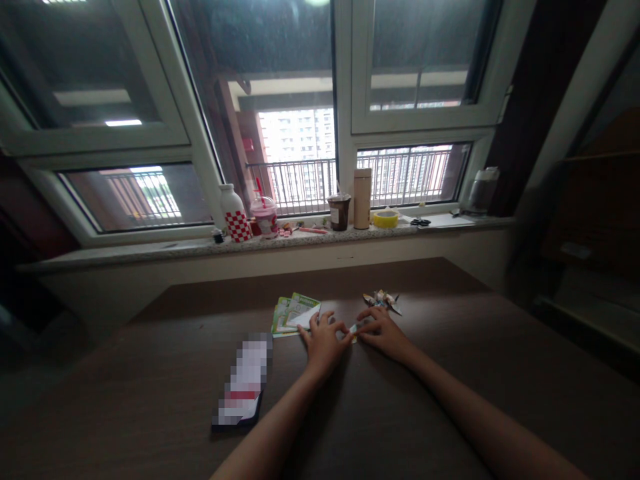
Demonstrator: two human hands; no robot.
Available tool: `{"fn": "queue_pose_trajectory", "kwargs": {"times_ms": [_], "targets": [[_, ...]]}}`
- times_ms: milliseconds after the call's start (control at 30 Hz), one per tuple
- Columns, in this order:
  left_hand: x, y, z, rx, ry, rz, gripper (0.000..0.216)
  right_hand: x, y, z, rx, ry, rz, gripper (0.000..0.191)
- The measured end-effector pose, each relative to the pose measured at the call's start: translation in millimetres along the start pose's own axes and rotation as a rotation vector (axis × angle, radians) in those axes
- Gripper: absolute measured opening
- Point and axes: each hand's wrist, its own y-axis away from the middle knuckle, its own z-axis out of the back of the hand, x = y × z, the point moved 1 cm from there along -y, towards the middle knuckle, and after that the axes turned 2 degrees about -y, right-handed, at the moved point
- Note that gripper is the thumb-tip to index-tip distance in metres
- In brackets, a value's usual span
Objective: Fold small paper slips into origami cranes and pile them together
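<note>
Between my hands, low over the dark table, is a small piece of white and yellow paper or sticker [354, 333]; its exact kind is too small to make out. My left hand [324, 343] pinches its left side with thumb and forefinger, the other fingers bent toward the cards. From the right, my right hand [384, 335] closes its fingertips on the other side. Fanned green-and-white printed sheets [286, 317] lie just behind and left of my left hand, a white one on top. Behind my right hand sits a small heap of pointed, crumpled-looking pieces [384, 300].
A phone [243, 380] with a blurred screen lies left of my forearm. Along the windowsill [200, 248] stand a checked bottle [236, 217], a pink drink cup [265, 219], a dark drink cup [339, 212], a tan flask [363, 200], yellow tape [385, 219] and scissors [420, 222].
</note>
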Motion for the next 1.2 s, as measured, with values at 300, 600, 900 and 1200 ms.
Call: {"fn": "queue_pose_trajectory", "kwargs": {"times_ms": [300, 600, 900, 1200], "targets": [[0.2, -0.3, -0.2, 0.000, 0.013, 0.000, 0.014, 3.2, -0.7, -2.5, -0.050, 0.051, -0.047, 0.011], [-0.7, -0.2, 2.1, 0.011, 0.005, 0.002, 0.014, -1.3, -0.4, -0.3, -0.063, -0.007, -0.047, 0.009], [0.7, -1.3, 0.3, -0.002, -0.003, 0.007, 0.013, 4.1, 0.6, 1.1, 0.009, -0.057, -0.012, 0.007], [-0.4, -1.4, 2.1, 0.010, 0.001, 0.017, 0.012, 5.9, 3.0, 1.9, 0.061, -0.084, 0.064, 0.004]]}}
